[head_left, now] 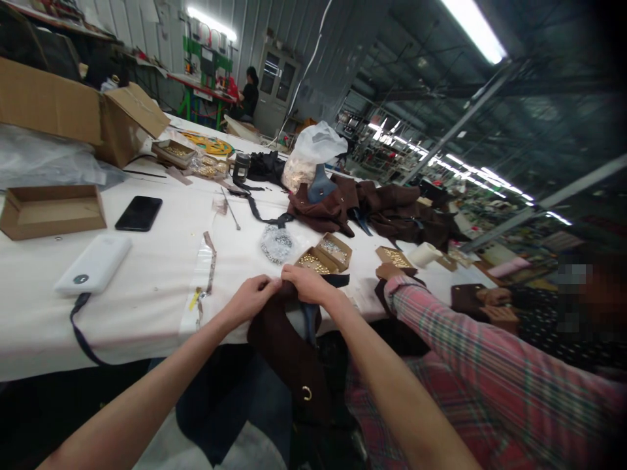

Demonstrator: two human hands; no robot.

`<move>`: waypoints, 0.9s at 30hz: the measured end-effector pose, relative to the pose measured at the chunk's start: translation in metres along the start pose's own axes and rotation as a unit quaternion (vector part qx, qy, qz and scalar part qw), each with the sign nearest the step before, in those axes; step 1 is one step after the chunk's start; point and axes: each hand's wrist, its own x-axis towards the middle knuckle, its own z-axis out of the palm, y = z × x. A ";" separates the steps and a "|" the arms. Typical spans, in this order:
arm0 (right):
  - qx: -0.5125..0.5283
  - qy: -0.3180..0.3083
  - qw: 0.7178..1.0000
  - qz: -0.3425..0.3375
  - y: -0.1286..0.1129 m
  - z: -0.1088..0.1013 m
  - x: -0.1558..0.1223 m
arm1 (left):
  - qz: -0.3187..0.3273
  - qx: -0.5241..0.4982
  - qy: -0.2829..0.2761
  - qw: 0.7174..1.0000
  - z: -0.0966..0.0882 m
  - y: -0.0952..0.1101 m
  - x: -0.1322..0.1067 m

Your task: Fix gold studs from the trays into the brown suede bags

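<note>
My left hand [252, 299] and my right hand [307, 284] meet at the table's front edge, fingers pinched together on the top of a dark brown fabric piece [284, 349]. The piece hangs down over the edge towards my lap, with a gold ring-shaped fitting [306, 393] low on it. A blue strip [309, 320] shows beside it under my right hand. Any small part between my fingertips is hidden. Just beyond my hands stand a small box of gold fittings [313, 264] and a box of silver fittings [335, 250]. A clear bag of silver rings [275, 245] lies near them.
A co-worker's plaid sleeve [441, 320] reaches in on my right, near another box of gold parts [393, 256]. Brown fabric pieces [328, 202] are heaped behind. On the left lie a phone [139, 213], a white power bank [95, 264] and an open carton [53, 212].
</note>
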 end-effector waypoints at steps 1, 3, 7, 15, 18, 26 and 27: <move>0.007 0.016 1.000 0.001 -0.002 0.001 -0.005 | -0.014 -0.037 -0.003 0.999 -0.005 -0.003 -0.002; 0.009 0.066 0.998 0.005 -0.010 0.001 -0.021 | -0.035 -0.099 -0.015 0.994 -0.015 -0.008 -0.006; 0.030 0.235 0.971 0.000 -0.038 0.000 -0.071 | -0.014 -0.149 -0.091 0.985 -0.029 -0.002 -0.021; 0.077 0.488 0.868 0.043 -0.088 0.024 -0.152 | 0.058 -0.029 -0.308 0.949 -0.029 0.073 -0.085; 0.081 0.540 0.837 0.031 -0.103 0.029 -0.160 | 0.119 0.102 -0.251 0.955 -0.019 0.087 -0.106; -0.023 0.571 0.821 0.021 -0.126 0.021 -0.168 | 0.186 0.365 -0.165 0.897 -0.004 0.067 -0.138; -0.047 0.564 0.824 0.025 -0.129 0.018 -0.169 | 0.206 0.363 -0.158 0.895 -0.006 0.065 -0.144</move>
